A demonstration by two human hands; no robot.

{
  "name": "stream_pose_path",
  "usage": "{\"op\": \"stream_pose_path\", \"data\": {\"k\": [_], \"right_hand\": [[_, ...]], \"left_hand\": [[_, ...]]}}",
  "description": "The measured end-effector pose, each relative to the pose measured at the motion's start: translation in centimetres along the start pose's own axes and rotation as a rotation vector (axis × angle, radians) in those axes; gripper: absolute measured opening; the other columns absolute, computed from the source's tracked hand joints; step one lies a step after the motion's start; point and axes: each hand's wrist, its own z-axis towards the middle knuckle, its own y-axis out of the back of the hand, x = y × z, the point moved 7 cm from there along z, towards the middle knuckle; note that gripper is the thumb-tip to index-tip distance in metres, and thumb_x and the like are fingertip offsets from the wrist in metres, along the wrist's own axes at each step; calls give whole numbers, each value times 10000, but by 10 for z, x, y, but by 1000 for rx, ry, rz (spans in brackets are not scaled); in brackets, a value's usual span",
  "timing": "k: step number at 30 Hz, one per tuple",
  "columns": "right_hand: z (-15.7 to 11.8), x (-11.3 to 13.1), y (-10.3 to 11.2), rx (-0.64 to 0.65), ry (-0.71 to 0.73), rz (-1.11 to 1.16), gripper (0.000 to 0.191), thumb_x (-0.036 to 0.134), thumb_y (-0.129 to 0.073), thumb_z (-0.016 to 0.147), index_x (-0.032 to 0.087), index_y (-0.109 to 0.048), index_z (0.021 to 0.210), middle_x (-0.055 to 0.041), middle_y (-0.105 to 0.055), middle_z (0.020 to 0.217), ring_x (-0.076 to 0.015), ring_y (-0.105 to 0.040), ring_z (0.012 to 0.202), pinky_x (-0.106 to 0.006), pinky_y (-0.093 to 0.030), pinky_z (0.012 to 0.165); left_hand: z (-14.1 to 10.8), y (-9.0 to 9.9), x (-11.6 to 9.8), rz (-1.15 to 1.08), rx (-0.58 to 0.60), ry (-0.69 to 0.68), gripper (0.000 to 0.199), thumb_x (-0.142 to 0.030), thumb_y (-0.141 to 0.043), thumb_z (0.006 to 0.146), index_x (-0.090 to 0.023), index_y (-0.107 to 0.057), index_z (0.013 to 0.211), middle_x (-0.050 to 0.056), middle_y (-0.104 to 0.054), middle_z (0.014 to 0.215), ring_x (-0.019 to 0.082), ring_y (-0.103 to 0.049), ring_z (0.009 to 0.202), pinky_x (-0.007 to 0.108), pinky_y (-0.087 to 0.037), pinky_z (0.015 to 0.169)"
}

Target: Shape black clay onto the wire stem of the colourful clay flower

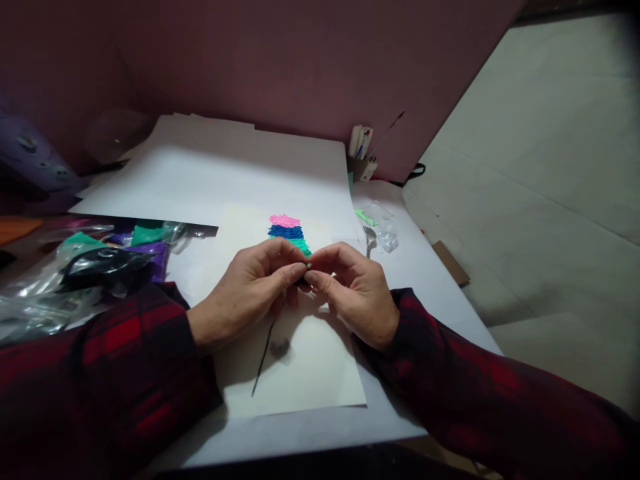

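My left hand (255, 277) and my right hand (350, 283) meet over a cream sheet of paper (320, 380), thumbs and fingertips pinched together. Between them is a small black piece of modelling clay (303, 284), mostly hidden by the fingers. Just beyond the fingertips, textured bands of pink clay (285, 221), dark blue clay (287, 232) and green clay (295, 245) are stuck on the sheet. A thin black strand (262, 360) lies on the paper below my left hand, beside a grey smudge (280, 347) or shadow.
Clear bags of coloured clay, one black (107, 267), lie at the left by my sleeve. Large white sheets (225, 167) cover the table's back. On the right are a fork-like utensil (370, 240), a crumpled clear bag (387, 230) and a pen holder (361, 150). The table edge (460, 310) runs along the right.
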Motion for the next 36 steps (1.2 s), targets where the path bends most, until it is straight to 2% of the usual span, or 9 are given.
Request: {"op": "stream_pose_path", "data": {"k": [4, 10, 12, 16, 19, 23, 27, 36], "right_hand": [[0, 1, 0, 14, -4, -39, 108, 275, -626, 848, 171, -627, 873, -36, -651, 819, -127, -581, 708, -252, -481, 585], [0, 1, 1, 1, 6, -42, 136, 287, -585, 877, 165, -621, 828, -20, -636, 760, -109, -559, 663, -251, -466, 602], [0, 0, 3, -9, 1, -29, 138, 289, -581, 881, 168, -617, 825, -13, -634, 747, -106, -559, 658, -248, -461, 599], [1, -1, 2, 5, -14, 0, 147, 294, -582, 886, 169, -614, 817, -7, -632, 736, -95, -553, 641, -237, -453, 581], [0, 0, 1, 19, -26, 62, 177, 327, -573, 896, 172, -611, 820, -1, -628, 729, -85, -548, 624, -225, -455, 566], [-1, 2, -2, 31, -21, 166, 178, 350, -642, 851, 186, -616, 914, 7, -635, 744, -87, -565, 622, -219, -466, 546], [-1, 2, -2, 19, -11, 124, 140, 262, -695, 805, 185, -623, 898, 5, -639, 759, -92, -574, 634, -220, -470, 545], [-3, 5, -2, 9, 20, 174, 126, 212, -691, 800, 177, -627, 903, -1, -665, 753, -99, -618, 615, -235, -507, 560]], "left_hand": [[0, -1, 1, -35, 35, -8, 104, -246, -609, 851, -145, -586, 864, -17, -604, 704, 69, -539, 510, 168, -432, 446], [-1, -5, 5, -127, 91, 8, 179, -186, -657, 802, -150, -573, 955, -8, -613, 781, 89, -576, 554, 193, -481, 463], [-1, -7, 6, -137, 103, 1, 235, -136, -665, 778, -147, -564, 990, 1, -635, 803, 97, -593, 588, 212, -513, 512], [0, -5, 2, -93, 53, -65, 186, -101, -639, 789, -131, -591, 966, 15, -666, 815, 103, -625, 684, 203, -531, 601], [0, -1, -1, -79, -10, -85, 82, -107, -635, 792, -126, -615, 869, -2, -657, 762, 83, -618, 624, 173, -516, 542], [0, 3, -1, -125, -54, -53, 71, -127, -644, 786, -132, -608, 847, -27, -640, 663, 72, -585, 487, 161, -466, 429], [0, 4, 0, -132, -64, -35, 64, -164, -664, 779, -135, -618, 814, -24, -641, 658, 71, -579, 492, 164, -457, 444], [-1, 3, 0, -79, -52, 4, 119, -229, -666, 807, -131, -624, 754, -27, -609, 601, 53, -517, 478, 142, -406, 438]]}}
